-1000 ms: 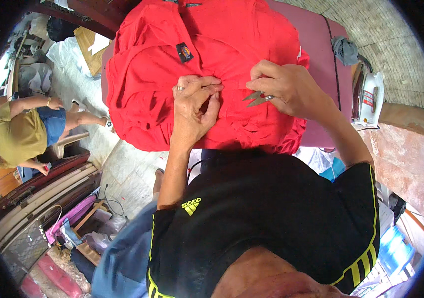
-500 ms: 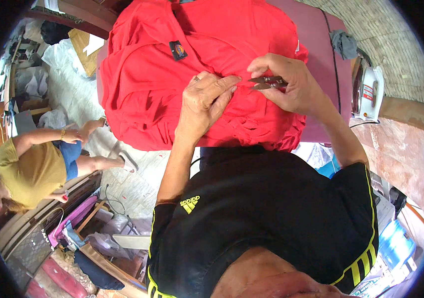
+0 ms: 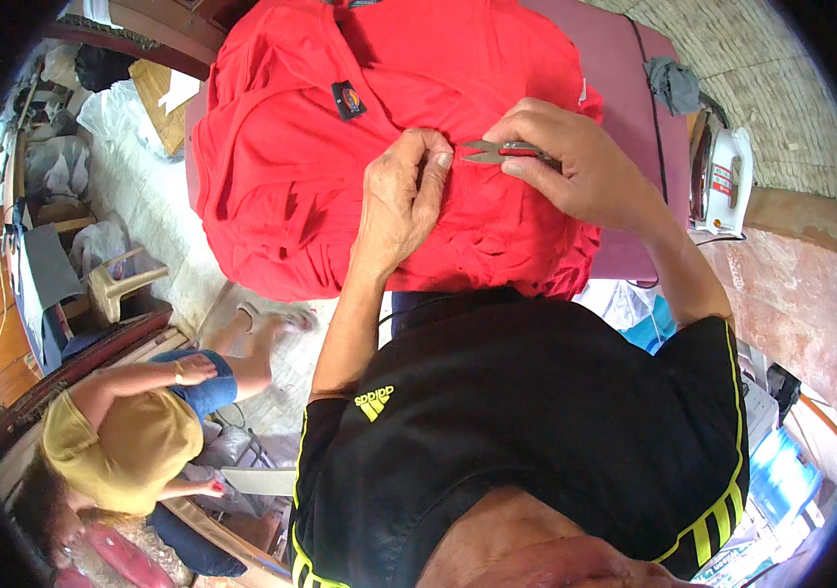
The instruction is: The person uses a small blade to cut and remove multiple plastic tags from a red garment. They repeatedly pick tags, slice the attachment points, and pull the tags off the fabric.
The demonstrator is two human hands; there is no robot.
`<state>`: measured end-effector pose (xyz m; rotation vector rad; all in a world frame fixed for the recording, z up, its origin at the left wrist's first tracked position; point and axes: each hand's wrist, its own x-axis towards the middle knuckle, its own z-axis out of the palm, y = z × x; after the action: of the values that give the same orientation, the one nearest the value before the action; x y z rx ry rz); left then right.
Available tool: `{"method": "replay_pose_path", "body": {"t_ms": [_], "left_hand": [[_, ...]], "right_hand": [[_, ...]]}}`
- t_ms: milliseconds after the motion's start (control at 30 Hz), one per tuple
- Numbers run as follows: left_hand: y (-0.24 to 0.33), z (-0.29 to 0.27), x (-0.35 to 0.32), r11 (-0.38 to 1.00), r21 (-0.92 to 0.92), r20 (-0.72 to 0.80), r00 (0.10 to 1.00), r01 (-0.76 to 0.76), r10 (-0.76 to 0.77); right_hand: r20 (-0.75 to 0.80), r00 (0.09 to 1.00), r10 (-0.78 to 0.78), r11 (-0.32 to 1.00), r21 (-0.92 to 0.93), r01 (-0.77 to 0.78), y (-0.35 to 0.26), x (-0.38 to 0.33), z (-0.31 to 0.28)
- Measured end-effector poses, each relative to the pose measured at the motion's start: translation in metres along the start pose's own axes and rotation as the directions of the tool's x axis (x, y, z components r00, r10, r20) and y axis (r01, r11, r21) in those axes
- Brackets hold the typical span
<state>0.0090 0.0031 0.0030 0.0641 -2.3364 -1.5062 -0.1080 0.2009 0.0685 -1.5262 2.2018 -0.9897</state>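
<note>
A heap of red shirts (image 3: 271, 186) lies in front of me, with a dark neck label (image 3: 348, 100) showing on the top one. My left hand (image 3: 401, 191) is closed in a pinch on the top red shirt, beside its neckline; any thread in the fingertips is too small to see. From the right, my right hand (image 3: 585, 162) grips small thread snips (image 3: 485, 152). Their blades are slightly apart and point at my left fingertips, with a small gap between. The snips' handles are partly hidden by my fingers.
Under the shirts is a purple-covered table (image 3: 624, 245). A white iron (image 3: 727, 181) and a crumpled grey cloth (image 3: 673, 85) sit at its right. A person in a yellow top (image 3: 129, 446) is at lower left, near a beige stool (image 3: 124, 284). A blue spool-like roll (image 3: 781, 480) stands lower right.
My left fingers have curled in and drawn slightly back. The snips have turned and shifted left, nearer those fingertips. The person in yellow has moved past toward the lower left, uncovering the stool.
</note>
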Motion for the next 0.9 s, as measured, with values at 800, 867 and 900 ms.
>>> {"method": "replay_pose_path", "body": {"t_ms": [800, 867, 900], "left_hand": [[0.021, -0.085, -0.039, 0.977, -0.21, 0.504, 0.86, 0.035, 0.078], [0.028, -0.089, -0.033, 0.97, -0.191, 0.401, 0.89, -0.15, 0.217], [0.036, -0.077, -0.024, 0.96, -0.012, 0.218, 0.936, -0.28, 0.276]], "right_hand": [[0.0, 0.997, 0.082, 0.99, 0.115, -0.081, 0.001, 0.011, -0.004], [0.023, 0.991, 0.13, 0.971, 0.2, -0.132, 0.005, 0.015, -0.005], [0.042, 0.992, 0.121, 0.967, 0.222, -0.127, 0.007, 0.018, -0.005]]}}
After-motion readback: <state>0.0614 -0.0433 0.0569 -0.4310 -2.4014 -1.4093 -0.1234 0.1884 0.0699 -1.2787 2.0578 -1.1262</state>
